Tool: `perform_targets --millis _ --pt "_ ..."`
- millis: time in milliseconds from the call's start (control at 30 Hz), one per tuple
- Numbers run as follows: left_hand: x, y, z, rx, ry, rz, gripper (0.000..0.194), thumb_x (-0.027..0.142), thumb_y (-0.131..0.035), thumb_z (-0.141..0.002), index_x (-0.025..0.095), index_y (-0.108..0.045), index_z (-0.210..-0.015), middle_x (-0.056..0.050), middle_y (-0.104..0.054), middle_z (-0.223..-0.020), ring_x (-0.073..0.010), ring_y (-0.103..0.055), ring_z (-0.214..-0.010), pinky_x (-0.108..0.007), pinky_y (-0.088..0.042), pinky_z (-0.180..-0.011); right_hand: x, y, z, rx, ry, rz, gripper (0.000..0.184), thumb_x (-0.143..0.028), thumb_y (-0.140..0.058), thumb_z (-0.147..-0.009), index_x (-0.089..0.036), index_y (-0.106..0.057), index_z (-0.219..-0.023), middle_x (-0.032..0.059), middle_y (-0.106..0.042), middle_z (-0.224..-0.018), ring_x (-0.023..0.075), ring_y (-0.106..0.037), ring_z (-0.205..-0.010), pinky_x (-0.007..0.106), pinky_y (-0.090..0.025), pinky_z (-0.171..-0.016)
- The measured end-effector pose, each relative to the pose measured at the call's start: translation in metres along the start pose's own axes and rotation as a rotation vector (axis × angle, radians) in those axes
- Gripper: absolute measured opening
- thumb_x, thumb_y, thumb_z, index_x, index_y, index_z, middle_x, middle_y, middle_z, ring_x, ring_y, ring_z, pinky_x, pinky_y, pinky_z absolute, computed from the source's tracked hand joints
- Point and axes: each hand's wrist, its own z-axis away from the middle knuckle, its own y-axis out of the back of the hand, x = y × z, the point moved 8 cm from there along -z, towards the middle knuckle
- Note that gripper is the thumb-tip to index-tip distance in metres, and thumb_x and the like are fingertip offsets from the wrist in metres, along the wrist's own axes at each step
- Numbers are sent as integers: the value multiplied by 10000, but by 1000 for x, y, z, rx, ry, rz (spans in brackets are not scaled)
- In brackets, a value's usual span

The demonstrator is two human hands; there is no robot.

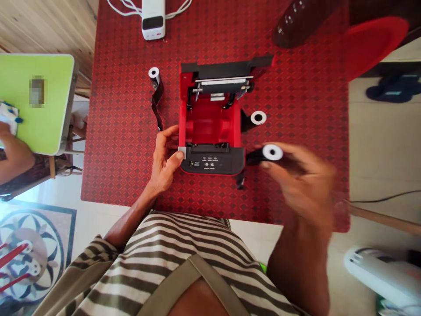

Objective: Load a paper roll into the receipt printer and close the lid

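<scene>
A red and black receipt printer [215, 160] lies on the table with its lid [226, 70] raised and its red paper bay bare. My left hand [163, 160] grips the front left corner, thumb on top and fingers along the side. To the right of the printer, my right hand [304, 175], smeared by motion, pinches a paper roll [272, 152] with a white end and a dark outer side. A dark strip trails from it toward the printer. Another such roll [258, 117] lies just beyond, and a third roll [154, 73], partly unwound, is left of the printer.
On the red patterned table [121, 162], a white power bank [153, 19] with white cables lies at the back. A dark bottle [292, 26] is at the back right, near a red chair [378, 44]. Another person's arm [15, 156] rests by a green table [49, 123].
</scene>
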Motion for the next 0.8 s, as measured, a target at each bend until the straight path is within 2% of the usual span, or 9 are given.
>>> perform_targets --millis 133,267,367,433,500,567,700,800 --pt "3 1 -3 1 14 -7 707 819 -829 -1165 340 -772 -1682 -114 -878 -1513 -343 -859 -1300 -517 -729 -1078 22 -35 -7 -110 -9 54 339 -540 -978 -1012 -347 -962 -1290 29 -992 -1184 285 -934 -997 508 -800 -957" --pt "6 1 -4 -6 14 4 709 822 -819 -1169 336 -782 -1684 -117 -888 -1498 -339 -861 -1276 -517 -734 -1063 22 -49 -11 -198 29 124 301 -498 -910 -1081 -368 -940 -1351 29 -999 -1220 279 -929 -974 478 -781 -936" --pt "7 1 -4 -3 24 13 699 821 -820 -1173 340 -795 -1679 -111 -895 -1469 -328 -864 -1236 -509 -740 -1038 22 -46 -8 -229 48 123 345 -458 -872 -1110 -371 -925 -1440 46 -998 -1375 322 -964 -1169 544 -793 -1085" --pt "8 1 -4 2 26 11 682 806 -813 -1180 342 -801 -1679 -105 -899 -1442 -317 -866 -1206 -492 -742 -999 23 -42 -3 -269 41 117 446 -423 -870 -1109 -382 -900 -1552 58 -967 -1534 344 -960 -1297 620 -772 -1212" --pt "8 1 -4 5 29 14 686 803 -809 -1179 340 -796 -1685 -103 -907 -1416 -315 -874 -1189 -484 -739 -970 27 -34 1 -296 6 93 558 -396 -881 -1100 -399 -855 -1657 63 -931 -1633 352 -958 -1332 669 -764 -1256" --pt "6 -1 -3 9 46 31 713 828 -817 -1169 339 -784 -1688 -108 -913 -1418 -331 -888 -1211 -502 -741 -991 31 -20 0 -272 -30 64 556 -387 -859 -1118 -411 -844 -1673 61 -942 -1601 351 -961 -1331 681 -778 -1244" --pt "4 -3 -3 17 64 75 737 856 -835 -1157 341 -770 -1680 -121 -911 -1469 -368 -906 -1299 -549 -747 -1056 40 5 -23 -94 -26 102 341 -438 -860 -1167 -437 -900 -1506 81 -979 -1399 354 -948 -1297 615 -794 -1188" --pt "6 -3 -4 16 56 65 726 843 -821 -1162 333 -772 -1676 -120 -918 -1463 -364 -910 -1302 -525 -751 -1011 46 -4 -51 -20 21 152 436 -475 -982 -1058 -418 -879 -1478 102 -958 -1435 366 -926 -1252 584 -801 -1060"
